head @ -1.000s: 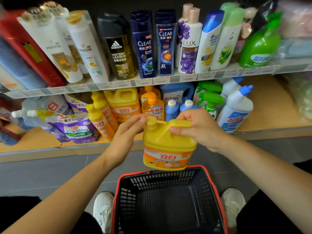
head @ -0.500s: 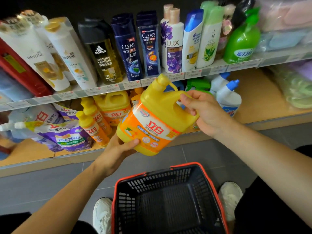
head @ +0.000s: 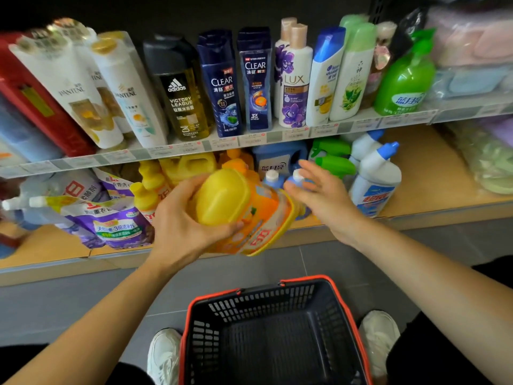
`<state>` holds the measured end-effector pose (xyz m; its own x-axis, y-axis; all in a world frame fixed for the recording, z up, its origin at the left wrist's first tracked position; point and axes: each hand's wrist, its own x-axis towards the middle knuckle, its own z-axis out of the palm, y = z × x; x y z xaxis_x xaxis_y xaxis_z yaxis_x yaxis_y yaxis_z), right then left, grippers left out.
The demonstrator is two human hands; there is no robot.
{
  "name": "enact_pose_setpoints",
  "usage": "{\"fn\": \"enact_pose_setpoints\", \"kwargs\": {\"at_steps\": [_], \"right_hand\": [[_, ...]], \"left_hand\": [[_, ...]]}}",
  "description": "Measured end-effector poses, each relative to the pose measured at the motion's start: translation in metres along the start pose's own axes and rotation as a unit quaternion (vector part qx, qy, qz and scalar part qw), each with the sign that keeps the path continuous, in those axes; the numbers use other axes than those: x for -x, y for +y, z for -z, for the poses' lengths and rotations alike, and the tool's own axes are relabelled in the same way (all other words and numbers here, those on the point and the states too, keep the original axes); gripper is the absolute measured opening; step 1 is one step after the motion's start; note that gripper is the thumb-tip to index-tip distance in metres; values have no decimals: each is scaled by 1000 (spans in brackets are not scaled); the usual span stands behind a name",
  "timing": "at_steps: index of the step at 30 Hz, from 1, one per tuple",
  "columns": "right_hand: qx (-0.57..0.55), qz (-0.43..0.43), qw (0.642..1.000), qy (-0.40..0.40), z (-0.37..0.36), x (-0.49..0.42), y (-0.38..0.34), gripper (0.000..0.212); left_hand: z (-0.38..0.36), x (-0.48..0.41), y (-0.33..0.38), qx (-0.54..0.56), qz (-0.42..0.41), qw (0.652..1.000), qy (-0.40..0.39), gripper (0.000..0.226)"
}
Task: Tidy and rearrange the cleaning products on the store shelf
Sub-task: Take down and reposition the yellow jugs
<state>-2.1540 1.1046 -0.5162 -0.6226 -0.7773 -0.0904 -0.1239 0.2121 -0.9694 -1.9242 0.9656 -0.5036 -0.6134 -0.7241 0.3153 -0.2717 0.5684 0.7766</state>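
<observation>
"Where's the yellow detergent jug [head: 222, 198]?"

"Centre of the frame, tipped on its side before the lower shelf [head: 430, 173], with the basket [head: 263, 301] below it. The left hand [head: 177, 220] has its fingers wrapped round it."

"And the right hand [head: 316, 193]?"

"Fingers loose and spread, just right of the jug, holding nothing."

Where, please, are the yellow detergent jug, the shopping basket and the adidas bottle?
yellow detergent jug [head: 222, 201], head view, its plain yellow side.
shopping basket [head: 263, 301], head view, its far mesh wall.
adidas bottle [head: 180, 98], head view, its front label.
</observation>
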Motion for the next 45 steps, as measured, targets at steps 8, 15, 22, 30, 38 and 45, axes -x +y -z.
{"fn": "enact_pose_setpoints", "kwargs": {"at_steps": [8, 15, 22, 30, 38, 45], "right_hand": [[153, 136, 942, -267, -20, 8, 14, 102], [121, 147, 956, -222, -15, 15, 7, 87], [100, 132, 971, -171, -14, 16, 1, 89], [50, 119, 981, -142, -16, 12, 4, 84], [-3, 105, 987, -123, -13, 5, 5, 65], [-15, 99, 987, -122, -15, 5, 8, 67]], "left_hand": [[-9, 11, 15, -54, -71, 992, -88, 88], [-12, 6, 22, -115, -113, 979, -124, 86], [-20, 7, 29, -136, -228, 960, -94, 60], [-20, 8, 18, -33, -241, 970, -26, 39], [-12, 2, 3, 4, -105, 994, -17, 39], [-13, -2, -4, 183, 60, 980, -38, 33]]}}
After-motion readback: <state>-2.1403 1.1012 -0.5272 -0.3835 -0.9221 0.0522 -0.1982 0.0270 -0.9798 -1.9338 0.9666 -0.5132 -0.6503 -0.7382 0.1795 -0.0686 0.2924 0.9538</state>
